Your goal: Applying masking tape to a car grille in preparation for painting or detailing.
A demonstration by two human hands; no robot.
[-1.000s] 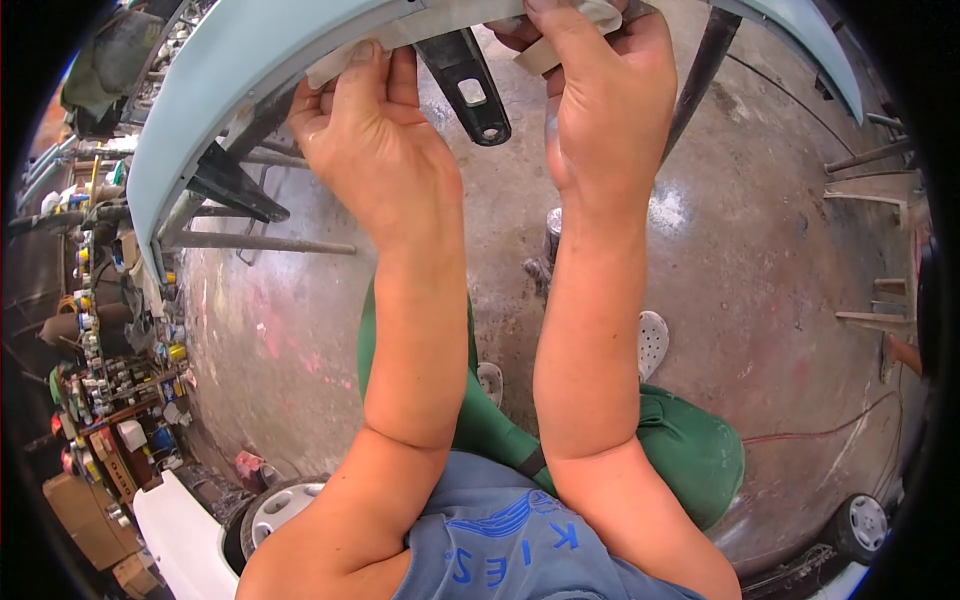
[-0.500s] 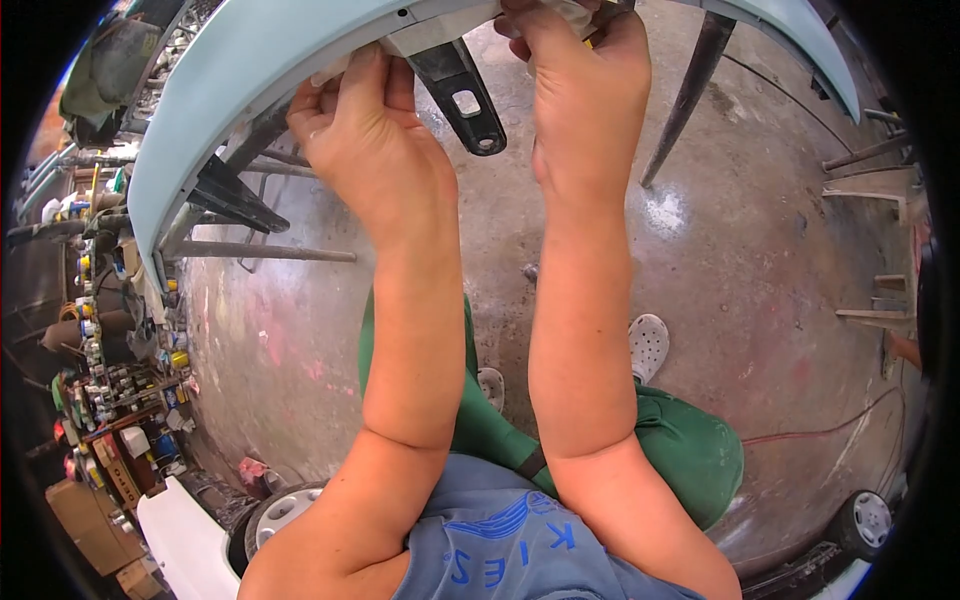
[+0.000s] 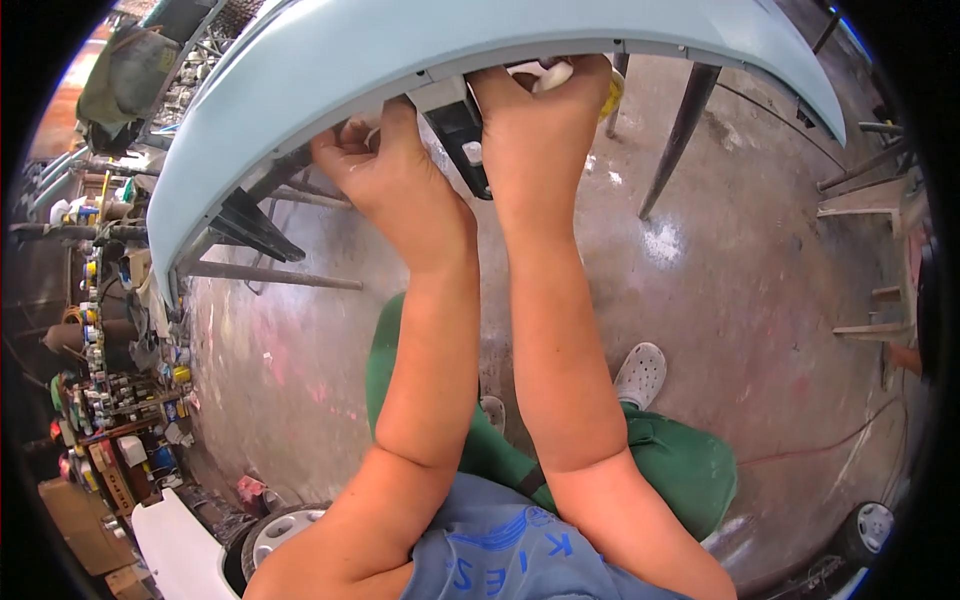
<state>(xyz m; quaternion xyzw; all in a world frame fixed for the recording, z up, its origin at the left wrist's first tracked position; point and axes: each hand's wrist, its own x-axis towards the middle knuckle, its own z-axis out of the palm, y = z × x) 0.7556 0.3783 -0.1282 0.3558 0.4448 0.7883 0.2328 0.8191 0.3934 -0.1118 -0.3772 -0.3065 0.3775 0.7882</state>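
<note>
A light blue car bumper (image 3: 500, 38) arches across the top of the view, its lower edge toward me. My left hand (image 3: 385, 165) is at that edge left of centre, fingers curled and thumb side against the underside; what it pinches is hidden. A pale strip, seemingly masking tape (image 3: 443, 93), runs along the edge between my hands. My right hand (image 3: 540, 120) is closed at the edge right of centre around what looks like a roll of tape (image 3: 612, 97), its yellow part showing beyond the fingers. A black slotted bracket (image 3: 460, 145) hangs down between the hands.
Dark stand legs (image 3: 680, 140) rise under the bumper, and another black bracket (image 3: 255, 225) juts out at left. Cluttered shelves (image 3: 130, 390) line the left side. A pale plastic chair (image 3: 870, 215) is at right. Wheels (image 3: 872, 527) lie low at both sides.
The bumper sits lower in view, with more of its face showing. My right hand has moved left toward my left hand, now partly covering the black bracket. The yellow part shows more.
</note>
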